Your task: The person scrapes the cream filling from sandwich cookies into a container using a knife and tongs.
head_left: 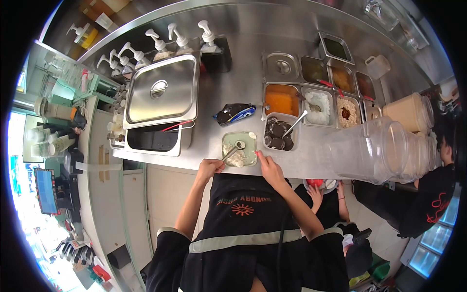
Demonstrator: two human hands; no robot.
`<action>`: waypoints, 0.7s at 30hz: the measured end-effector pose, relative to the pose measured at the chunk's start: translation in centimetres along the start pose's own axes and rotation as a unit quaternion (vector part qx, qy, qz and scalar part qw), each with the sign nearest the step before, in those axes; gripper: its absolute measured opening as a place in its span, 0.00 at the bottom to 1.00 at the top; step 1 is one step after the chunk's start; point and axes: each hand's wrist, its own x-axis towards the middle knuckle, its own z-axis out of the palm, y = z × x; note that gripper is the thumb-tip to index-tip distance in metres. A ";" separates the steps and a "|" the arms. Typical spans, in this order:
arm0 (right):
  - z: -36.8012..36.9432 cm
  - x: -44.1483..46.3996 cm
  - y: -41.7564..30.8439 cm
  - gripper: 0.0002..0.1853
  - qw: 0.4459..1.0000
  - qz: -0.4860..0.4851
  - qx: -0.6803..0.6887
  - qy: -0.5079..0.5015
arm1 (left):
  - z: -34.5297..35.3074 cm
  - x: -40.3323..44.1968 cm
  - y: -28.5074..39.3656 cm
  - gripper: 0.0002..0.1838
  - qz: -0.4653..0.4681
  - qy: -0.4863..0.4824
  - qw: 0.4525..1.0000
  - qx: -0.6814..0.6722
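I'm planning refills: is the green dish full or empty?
Neither; the green dish is partly filled. White food lies at its left and near side; bare green shows on the right.

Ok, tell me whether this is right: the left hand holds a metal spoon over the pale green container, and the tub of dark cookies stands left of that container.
One side is wrong: the head view shows the tub of dark cookies to the right of the pale green container. The left hand does hold the metal spoon over it.
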 end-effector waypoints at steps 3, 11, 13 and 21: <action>-0.1 -0.4 -0.6 0.26 0.997 -0.065 0.029 0.001 | -0.1 -0.4 -0.2 0.11 0.000 -0.001 1.000 -0.022; -0.2 0.3 -0.5 0.24 0.996 -0.081 -0.023 0.011 | 0.5 -0.5 -0.8 0.11 -0.008 -0.012 1.000 -0.016; 0.0 0.5 -0.2 0.24 0.997 -0.061 -0.036 0.009 | 0.7 -0.6 -0.9 0.11 -0.003 -0.008 1.000 -0.008; 0.3 0.7 -0.2 0.25 0.999 -0.023 -0.049 0.004 | 0.7 -0.5 -1.3 0.11 0.004 0.004 1.000 0.009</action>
